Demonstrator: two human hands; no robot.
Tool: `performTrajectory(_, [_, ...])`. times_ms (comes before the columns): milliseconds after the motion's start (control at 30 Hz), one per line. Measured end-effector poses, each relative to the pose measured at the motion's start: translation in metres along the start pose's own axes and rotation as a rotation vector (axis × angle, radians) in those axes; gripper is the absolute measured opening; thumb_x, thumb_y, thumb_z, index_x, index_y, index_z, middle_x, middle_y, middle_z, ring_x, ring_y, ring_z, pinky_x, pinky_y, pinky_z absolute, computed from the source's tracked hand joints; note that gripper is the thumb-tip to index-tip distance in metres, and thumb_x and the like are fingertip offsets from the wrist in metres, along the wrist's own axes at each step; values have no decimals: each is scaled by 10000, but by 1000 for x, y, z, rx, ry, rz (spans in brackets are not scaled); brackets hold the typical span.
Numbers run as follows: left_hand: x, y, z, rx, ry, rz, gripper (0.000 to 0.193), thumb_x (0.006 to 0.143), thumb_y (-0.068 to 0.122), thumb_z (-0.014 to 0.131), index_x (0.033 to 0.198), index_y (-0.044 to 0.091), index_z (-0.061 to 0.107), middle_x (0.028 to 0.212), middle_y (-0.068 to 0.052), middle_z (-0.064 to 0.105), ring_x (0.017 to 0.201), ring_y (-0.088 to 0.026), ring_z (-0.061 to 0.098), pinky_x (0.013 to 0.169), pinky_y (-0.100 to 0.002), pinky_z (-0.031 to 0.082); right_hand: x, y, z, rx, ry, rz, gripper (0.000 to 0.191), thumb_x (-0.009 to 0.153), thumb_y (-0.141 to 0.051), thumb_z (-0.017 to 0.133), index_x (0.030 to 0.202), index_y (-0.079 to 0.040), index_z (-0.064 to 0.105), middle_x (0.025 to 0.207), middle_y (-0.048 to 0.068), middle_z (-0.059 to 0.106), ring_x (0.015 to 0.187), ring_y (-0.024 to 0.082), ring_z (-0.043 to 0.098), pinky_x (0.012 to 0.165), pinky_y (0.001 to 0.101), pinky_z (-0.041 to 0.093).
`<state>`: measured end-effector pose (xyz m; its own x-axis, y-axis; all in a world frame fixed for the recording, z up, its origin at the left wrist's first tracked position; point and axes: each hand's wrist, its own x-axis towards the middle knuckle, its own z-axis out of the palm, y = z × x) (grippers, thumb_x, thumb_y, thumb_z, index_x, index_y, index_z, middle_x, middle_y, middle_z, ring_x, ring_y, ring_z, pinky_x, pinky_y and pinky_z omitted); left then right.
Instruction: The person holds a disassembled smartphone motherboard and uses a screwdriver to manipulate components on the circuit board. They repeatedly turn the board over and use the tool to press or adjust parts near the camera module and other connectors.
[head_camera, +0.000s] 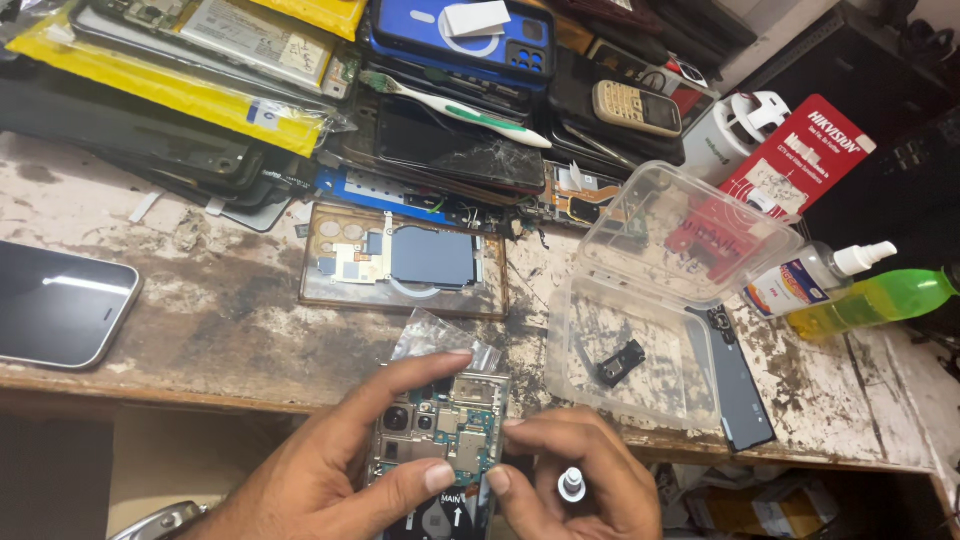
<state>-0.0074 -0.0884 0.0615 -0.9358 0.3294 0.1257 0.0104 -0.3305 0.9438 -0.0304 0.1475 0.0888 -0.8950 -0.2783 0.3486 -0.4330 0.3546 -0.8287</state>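
Observation:
My left hand (335, 470) grips an opened phone (440, 440) by its left side, circuit board and camera modules facing up, thumb and forefinger around it. My right hand (575, 475) touches the phone's right edge with its fingertips and also holds a small screwdriver, whose round white cap (572, 486) shows in the palm. Behind the phone a small clear plastic bag (440, 340) lies on the worn wooden workbench (220, 310).
An open clear plastic box (640, 350) with a small black part (620, 362) sits to the right, its lid (690, 235) raised. A disassembled phone back (400, 260), a dark-screened phone (60, 300), a cracked phone, spray bottle (815, 275), green bottle (875, 300) and piles of phones lie behind.

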Motion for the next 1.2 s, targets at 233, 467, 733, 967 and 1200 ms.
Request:
performTrajectory(233, [-2, 4, -2, 10, 9, -99, 640, 990, 206, 673, 1584, 180, 437, 1384, -136, 628, 1347, -213, 597, 1123, -408, 446, 3, 1, 0, 26, -14, 57, 461, 730, 24, 867, 1157, -15, 699, 936, 105, 745, 658, 29, 604, 520, 164, 444])
performTrajectory(467, [-2, 4, -2, 87, 8, -43, 609, 1001, 225, 664, 1566, 157, 445, 1403, -135, 600, 1345, -219, 563, 1123, -410, 441, 6, -3, -6, 115, -62, 283, 472, 687, 64, 861, 1110, -19, 669, 977, 120, 719, 578, 29, 501, 538, 176, 429])
performTrajectory(733, [-6, 3, -1, 90, 20, -80, 627, 998, 235, 661, 1580, 165, 437, 1417, -130, 579, 1331, -216, 555, 1114, -402, 451, 19, -21, -9, 47, -168, 197, 409, 715, 22, 843, 1096, -25, 702, 1022, 100, 696, 616, 28, 508, 472, 176, 381])
performTrajectory(967, [-8, 5, -4, 129, 34, -19, 640, 991, 234, 670, 1579, 148, 432, 1447, -136, 557, 1348, -228, 528, 1120, -406, 436, 25, -28, 2, -63, -129, 152, 264, 809, -6, 808, 1063, -12, 739, 997, 79, 720, 748, 77, 580, 577, 194, 441])
performTrajectory(1200, [-10, 8, -9, 198, 85, 69, 633, 1023, 190, 627, 1601, 135, 376, 1512, -178, 490, 1406, -283, 441, 1139, -448, 368, 16, -25, 8, 19, -85, 206, 280, 840, 11, 756, 1118, -3, 730, 1012, 92, 712, 904, 119, 652, 826, 256, 510])
